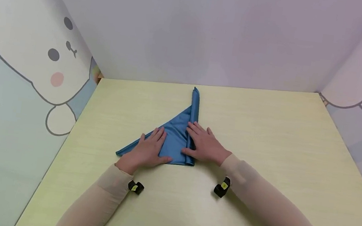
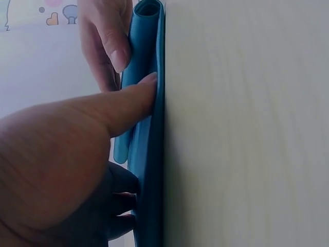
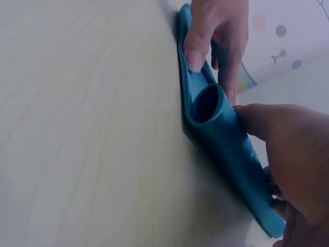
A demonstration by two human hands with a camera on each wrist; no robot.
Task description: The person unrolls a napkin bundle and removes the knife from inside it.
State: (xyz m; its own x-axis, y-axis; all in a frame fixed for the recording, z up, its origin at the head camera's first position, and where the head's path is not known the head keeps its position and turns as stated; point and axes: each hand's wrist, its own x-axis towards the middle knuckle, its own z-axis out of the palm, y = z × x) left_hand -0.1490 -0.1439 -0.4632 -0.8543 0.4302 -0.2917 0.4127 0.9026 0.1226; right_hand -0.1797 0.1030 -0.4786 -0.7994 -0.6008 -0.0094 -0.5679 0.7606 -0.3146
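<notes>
A blue, shiny cloth (image 1: 174, 142) lies flat on the table in a triangular shape, its right side rolled into a narrow tube (image 1: 195, 107). My left hand (image 1: 146, 150) rests on the flat part with fingers extended, thumb toward the roll. On top of the roll lies my right hand (image 1: 207, 144), its fingers stretched across to the left. The right wrist view shows the roll's hollow end (image 3: 206, 105) near my right thumb. In the left wrist view, the left thumb (image 2: 131, 105) presses on the cloth beside the roll.
The pale wood-grain table (image 1: 268, 128) reaches a plain light wall (image 1: 212, 33) at the back. Side panels with cartoon animals (image 1: 33, 32) flank it. A small black device with a yellow mark (image 1: 222, 187) sits at the right wrist, a similar one (image 1: 135, 187) at the left.
</notes>
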